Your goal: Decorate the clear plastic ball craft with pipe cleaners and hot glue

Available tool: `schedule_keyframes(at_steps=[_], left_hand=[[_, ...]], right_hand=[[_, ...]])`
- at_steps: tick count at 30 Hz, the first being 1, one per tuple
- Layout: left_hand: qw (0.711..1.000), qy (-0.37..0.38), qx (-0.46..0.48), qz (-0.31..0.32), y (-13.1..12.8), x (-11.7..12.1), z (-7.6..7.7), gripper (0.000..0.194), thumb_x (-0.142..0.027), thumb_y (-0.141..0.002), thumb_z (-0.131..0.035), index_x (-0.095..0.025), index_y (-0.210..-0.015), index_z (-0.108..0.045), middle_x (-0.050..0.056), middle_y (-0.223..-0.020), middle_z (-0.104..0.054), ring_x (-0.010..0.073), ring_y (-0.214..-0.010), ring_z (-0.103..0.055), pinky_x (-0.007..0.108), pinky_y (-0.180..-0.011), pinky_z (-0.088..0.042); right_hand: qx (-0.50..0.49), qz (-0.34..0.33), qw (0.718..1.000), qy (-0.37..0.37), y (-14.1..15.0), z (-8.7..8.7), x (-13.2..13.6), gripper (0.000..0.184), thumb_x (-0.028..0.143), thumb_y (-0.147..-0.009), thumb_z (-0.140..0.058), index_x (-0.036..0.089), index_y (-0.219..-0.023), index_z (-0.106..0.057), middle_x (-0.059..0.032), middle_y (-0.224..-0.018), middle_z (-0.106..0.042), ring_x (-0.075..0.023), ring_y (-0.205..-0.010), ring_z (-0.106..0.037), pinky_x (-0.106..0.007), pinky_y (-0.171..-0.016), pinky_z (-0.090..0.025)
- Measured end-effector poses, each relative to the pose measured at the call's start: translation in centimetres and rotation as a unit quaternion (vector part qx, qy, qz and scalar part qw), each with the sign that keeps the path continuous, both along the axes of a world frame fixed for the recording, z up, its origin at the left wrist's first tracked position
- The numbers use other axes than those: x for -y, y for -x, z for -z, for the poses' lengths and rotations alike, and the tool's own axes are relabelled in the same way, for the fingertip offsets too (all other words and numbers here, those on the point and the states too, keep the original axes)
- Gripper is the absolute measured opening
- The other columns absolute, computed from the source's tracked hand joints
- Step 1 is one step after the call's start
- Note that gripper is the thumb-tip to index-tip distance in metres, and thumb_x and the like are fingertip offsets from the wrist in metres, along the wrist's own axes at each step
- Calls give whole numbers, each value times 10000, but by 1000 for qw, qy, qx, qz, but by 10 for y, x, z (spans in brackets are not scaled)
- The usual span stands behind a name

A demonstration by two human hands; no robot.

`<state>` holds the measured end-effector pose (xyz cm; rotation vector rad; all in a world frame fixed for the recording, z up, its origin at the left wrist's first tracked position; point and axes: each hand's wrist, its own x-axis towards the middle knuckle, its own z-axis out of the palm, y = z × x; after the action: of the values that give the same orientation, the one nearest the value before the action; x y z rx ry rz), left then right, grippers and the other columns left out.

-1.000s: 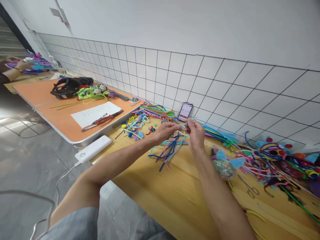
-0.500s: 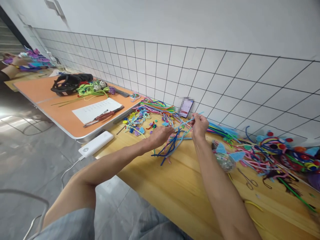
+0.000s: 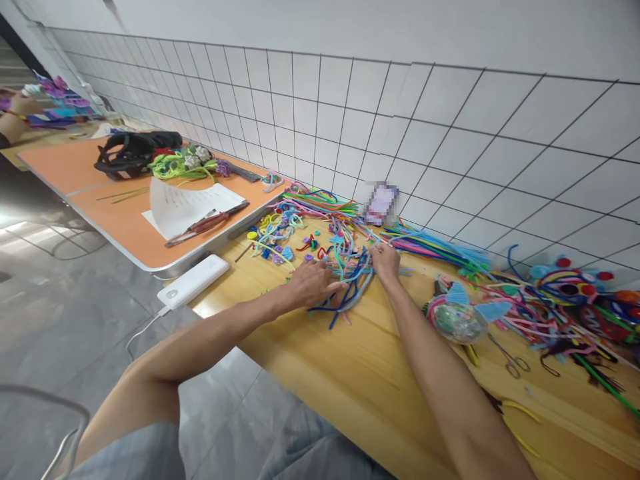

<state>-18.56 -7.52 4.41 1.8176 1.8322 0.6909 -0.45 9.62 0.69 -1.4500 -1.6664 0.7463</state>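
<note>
My right hand point(image 3: 385, 261) is closed in a pinch among the pipe cleaners, with a light blue pipe cleaner at its fingertips; its fingers partly hide it. My left hand point(image 3: 314, 283) lies palm down with fingers apart at the near left side of the loose pile, touching or just above it. Between the hands are dark blue pipe cleaners point(image 3: 356, 283), mixed with light blue and green ones. Small curled pieces point(image 3: 280, 230) in several colours are scattered beyond my left hand. A bundle of long pipe cleaners point(image 3: 435, 247) lies beyond my right hand.
A phone point(image 3: 381, 203) leans on the wall grid. On the right are a decorated clear ball point(image 3: 457, 319), scissors point(image 3: 511, 360) and tangled pipe cleaners. A white power bank point(image 3: 194, 283) sits by the orange table point(image 3: 115, 227), which holds pliers point(image 3: 207, 223) and paper. Another person's hand point(image 3: 23, 103) is far left.
My hands have come down from the pipe cleaner stretched between them. The left has let go and spread its fingers lower on the pile. The paper's left edge has curled up.
</note>
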Motion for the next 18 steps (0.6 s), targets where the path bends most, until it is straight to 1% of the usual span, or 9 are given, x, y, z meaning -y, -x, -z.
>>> schedule_keyframes(at_steps=[1, 3, 5, 7, 9, 12, 14, 16, 18], left_hand=[[997, -6, -71, 12, -2, -3, -1, 434, -638, -912, -693, -224, -1011, -775, 160, -1244, -732, 373, -1268, -635, 464, -1160, -411], [975, -19, -221, 24, -9, -12, -1, 588, -714, -960, -567, -180, -1090, -776, 194, -1270, -716, 397, -1250, -636, 521, -1124, -439], [958, -11, -285, 17, -18, -21, 1, 695, -759, -961, -520, -135, -1142, -769, 222, -1270, -706, 415, -1268, -611, 534, -1093, -461], [955, -12, -297, 7, -24, -29, 4, 725, -773, -952, -523, -120, -1154, -764, 235, -1291, -688, 416, -1294, -582, 528, -1090, -466], [958, -31, -285, 2, -27, -34, 8, 675, -744, -944, -570, -136, -1169, -757, 226, -1338, -658, 401, -1311, -563, 516, -1102, -461], [963, -55, -260, 33, -26, -39, 14, 511, -621, -947, -656, -189, -1207, -740, 170, -1388, -635, 360, -1318, -557, 483, -1121, -452], [964, -70, -245, 80, -25, -43, 16, 456, -541, -969, -660, -214, -1283, -705, 130, -1455, -618, 338, -1363, -537, 474, -1160, -426], [963, -80, -231, 117, -25, -47, 19, 511, -542, -978, -652, -209, -1365, -649, 116, -1543, -578, 328, -1431, -501, 476, -1203, -392], [963, -71, -226, 126, -28, -50, 22, 643, -619, -940, -676, -164, -1390, -609, 150, -1588, -545, 343, -1473, -474, 488, -1222, -373]], right_hand=[[13, -3, 1000, 0, 1, 1, 0, 240, 364, -855, -652, 242, -658, -591, 18, -548, -630, -215, -623, -638, -318, -712, -481], [37, -5, 999, -8, 2, 1, 0, 154, 372, -847, -656, 221, -818, -661, -18, -697, -726, -246, -746, -696, -344, -792, -513], [56, 1, 998, -24, -1, 0, 4, 261, 378, -840, -661, 191, -1021, -688, -86, -937, -791, -286, -954, -719, -392, -918, -518], [72, 3, 997, -42, -9, 0, 12, 401, 393, -842, -669, 175, -1179, -665, -151, -1175, -771, -320, -1150, -682, -442, -1024, -488], [84, -9, 995, -46, -18, 3, 21, 432, 388, -839, -680, 178, -1216, -657, -172, -1227, -753, -341, -1210, -662, -476, -1058, -476], [89, -47, 995, -29, -25, 11, 34, 336, 343, -829, -688, 198, -1132, -684, -125, -1026, -790, -325, -1084, -719, -470, -1014, -517], [77, -70, 994, -23, -24, 18, 38, 280, 326, -855, -649, 212, -1108, -683, -98, -988, -796, -292, -1015, -742, -443, -978, -549], [59, -81, 995, -25, -20, 22, 41, 273, 310, -884, -585, 212, -1124, -671, -101, -1061, -799, -267, -1002, -749, -425, -952, -574], [42, -83, 995, -33, -17, 25, 43, 298, 289, -890, -539, 202, -1150, -656, -117, -1123, -790, -257, -1002, -750, -420, -931, -593]])
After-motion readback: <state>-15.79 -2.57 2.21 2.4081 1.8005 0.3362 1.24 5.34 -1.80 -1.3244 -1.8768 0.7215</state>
